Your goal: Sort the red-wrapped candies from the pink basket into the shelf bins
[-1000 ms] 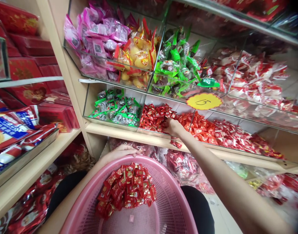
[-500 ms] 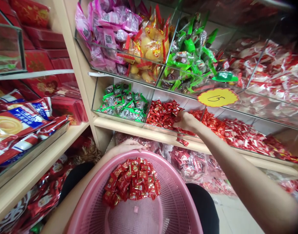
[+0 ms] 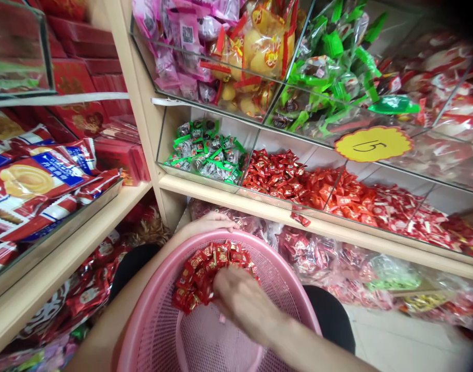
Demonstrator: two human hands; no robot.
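A pink plastic basket [image 3: 298, 299] with mesh walls sits between my knees, tilted toward me. My left hand [image 3: 211, 223] lies at its far rim, fingers closed over the edge. Inside is a heap of red-and-gold wrapped candies [image 3: 192, 281]. My right hand [image 3: 240, 297] reaches into the basket over the right side of this heap, back of the hand up. Its fingers point down into the candies and are mostly hidden, so whether they hold any does not show.
Ahead, a clear shelf bin holds red wrapped candies [image 3: 277, 173], beside green-wrapped candies [image 3: 211, 155]. One loose red candy [image 3: 300, 217] lies on the wooden shelf edge [image 3: 240, 199]. Above hangs a yellow price tag [image 3: 373, 144]. Packaged biscuits [image 3: 38, 181] fill the left shelf.
My right hand has moved from the red candy bin down into the basket. The camera view has shifted slightly; my left hand stays at the basket's rim.
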